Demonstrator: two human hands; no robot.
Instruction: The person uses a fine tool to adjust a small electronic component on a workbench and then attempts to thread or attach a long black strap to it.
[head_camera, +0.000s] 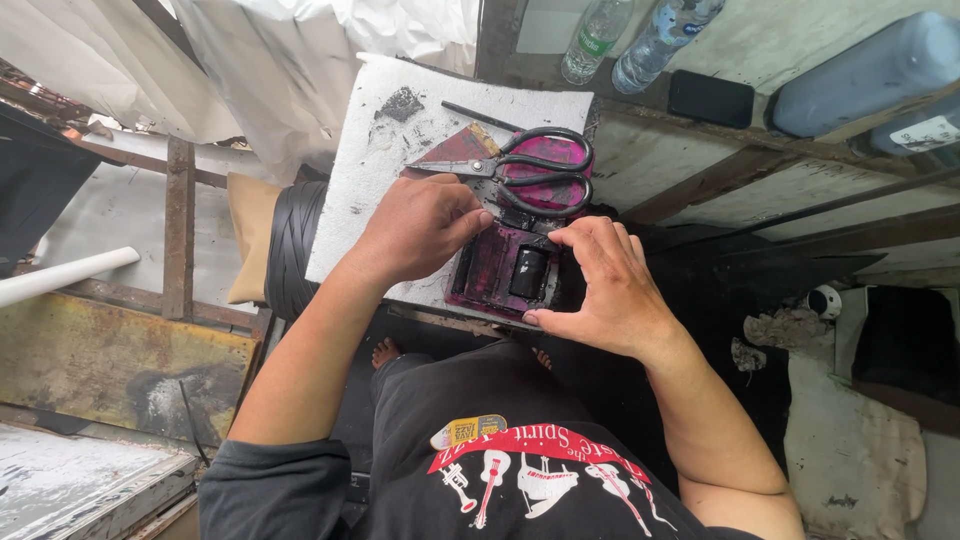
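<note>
A small magenta-stained block (497, 270) with a black piece (527, 272) set in it lies on a white foam board (370, 150). My left hand (415, 228) rests on the board, fingertips pressing the block's upper left edge. My right hand (600, 285) cups the block's right side, thumb along its lower edge and fingers at its top. Large black-handled scissors (520, 168) lie just behind the block on a magenta-stained pad, blades pointing left. A thin black stick (480, 116) lies behind them.
Two clear plastic bottles (630, 35) and a black phone (710, 98) sit on the far bench, a big dark bottle (865, 75) at far right. A black roll (292, 245) stands left of the board. White sheeting hangs behind; rusty frame bars run left.
</note>
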